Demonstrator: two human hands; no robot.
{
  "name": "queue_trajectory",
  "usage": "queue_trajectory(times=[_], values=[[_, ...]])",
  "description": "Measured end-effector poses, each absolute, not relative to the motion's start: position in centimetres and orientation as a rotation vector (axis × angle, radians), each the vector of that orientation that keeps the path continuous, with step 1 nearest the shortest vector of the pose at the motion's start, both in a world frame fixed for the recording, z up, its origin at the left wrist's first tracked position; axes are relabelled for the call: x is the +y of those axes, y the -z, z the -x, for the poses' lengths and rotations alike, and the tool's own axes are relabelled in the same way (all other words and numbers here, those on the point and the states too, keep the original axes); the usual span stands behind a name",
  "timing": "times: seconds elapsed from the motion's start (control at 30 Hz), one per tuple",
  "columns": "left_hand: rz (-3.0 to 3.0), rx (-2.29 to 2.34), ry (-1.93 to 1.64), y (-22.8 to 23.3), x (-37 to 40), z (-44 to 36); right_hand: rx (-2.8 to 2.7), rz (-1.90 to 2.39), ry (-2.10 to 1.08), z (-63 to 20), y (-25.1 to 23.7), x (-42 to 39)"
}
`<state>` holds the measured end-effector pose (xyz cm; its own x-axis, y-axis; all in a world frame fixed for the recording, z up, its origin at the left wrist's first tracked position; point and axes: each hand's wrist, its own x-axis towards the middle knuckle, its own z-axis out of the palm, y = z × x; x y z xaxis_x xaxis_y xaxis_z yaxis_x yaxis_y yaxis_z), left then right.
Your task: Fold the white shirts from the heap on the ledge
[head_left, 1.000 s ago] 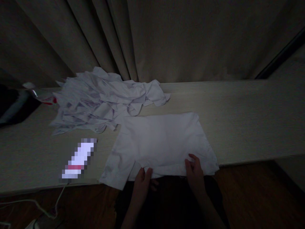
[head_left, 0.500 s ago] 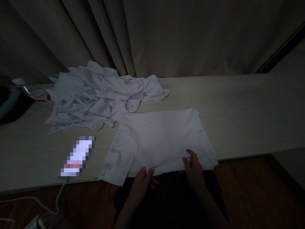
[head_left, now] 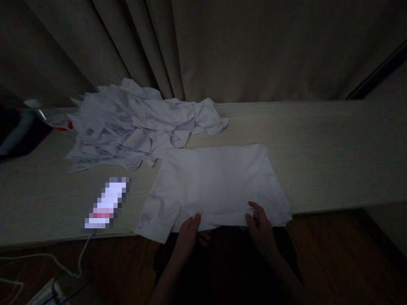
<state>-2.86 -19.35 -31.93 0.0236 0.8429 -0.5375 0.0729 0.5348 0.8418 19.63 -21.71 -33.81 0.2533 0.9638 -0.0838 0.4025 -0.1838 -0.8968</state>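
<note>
A white garment [head_left: 216, 182] lies spread flat on the pale table [head_left: 333, 144], its near hem hanging at the table's front edge. My left hand [head_left: 190, 233] pinches the near hem left of centre, thumb on top and fingers underneath. My right hand [head_left: 260, 226] grips the same hem further right. One sleeve sticks out at the garment's near left corner. The room is dim.
A rumpled heap of white clothes [head_left: 136, 125] lies at the back left against the curtain [head_left: 222, 46]. A lit phone [head_left: 106, 203] with a cable lies left of the garment. A dark object [head_left: 19, 131] sits at the far left. Wooden floor shows below.
Both hands have kept hold of the near hem, and the fold along it has shifted slightly. The camera view has shifted a little.
</note>
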Motion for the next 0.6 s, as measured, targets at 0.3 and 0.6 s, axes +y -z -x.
queue_trajectory(times=[0.3, 0.6], values=[[-0.797, 1.499, -0.801, 31.2, -19.8, 2.3, -1.130, 1.779, -0.911, -19.3, 34.1, -20.9], [-0.605, 1.338, -0.627, 33.6, -23.2, -0.9, -1.080, 1.718, -0.977, -19.2, 33.8, -21.0]])
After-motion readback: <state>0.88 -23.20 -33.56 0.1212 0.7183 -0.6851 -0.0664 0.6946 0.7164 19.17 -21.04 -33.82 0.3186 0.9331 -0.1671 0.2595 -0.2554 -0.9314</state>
